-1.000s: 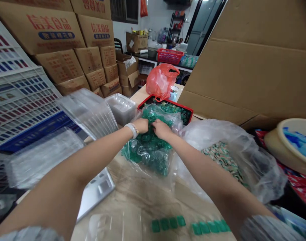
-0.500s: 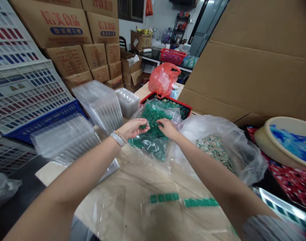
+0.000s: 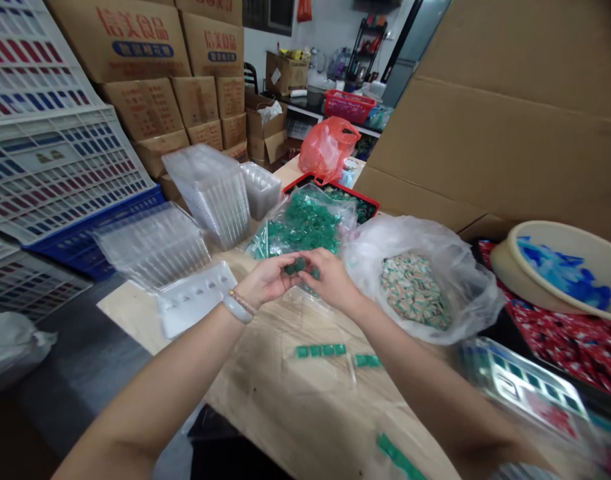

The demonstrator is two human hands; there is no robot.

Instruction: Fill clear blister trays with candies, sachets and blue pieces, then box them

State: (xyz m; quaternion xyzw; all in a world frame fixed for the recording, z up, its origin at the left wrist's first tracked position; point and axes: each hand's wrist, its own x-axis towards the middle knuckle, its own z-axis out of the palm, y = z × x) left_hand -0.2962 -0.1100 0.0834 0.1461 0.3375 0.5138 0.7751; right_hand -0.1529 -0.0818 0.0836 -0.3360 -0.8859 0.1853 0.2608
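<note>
My left hand (image 3: 269,280), with a bracelet and a pale bangle at the wrist, is closed around small green squares (image 3: 294,266). Close against it, my right hand (image 3: 331,279) has its fingers curled on a green piece (image 3: 314,273). Just beyond both hands lies a clear plastic bag of green pieces (image 3: 305,223). Nearer me on the wooden table, a short row of green squares (image 3: 320,350) sits in what looks like a clear tray. My right forearm partly covers a second row (image 3: 367,361). A green strip (image 3: 399,456) shows at the near edge.
Stacked clear trays (image 3: 213,193) stand left, with a single tray (image 3: 195,297) before them. To the right are a bag of striped pieces (image 3: 413,287), a cream basin (image 3: 505,263) and a filled tray (image 3: 530,387). A red-rimmed tray (image 3: 373,200) and red bag (image 3: 325,150) lie behind.
Both hands have drawn back from over the bag of green pieces toward me and come together. The camera view has shifted, showing more of the right-hand tray and near table edge.
</note>
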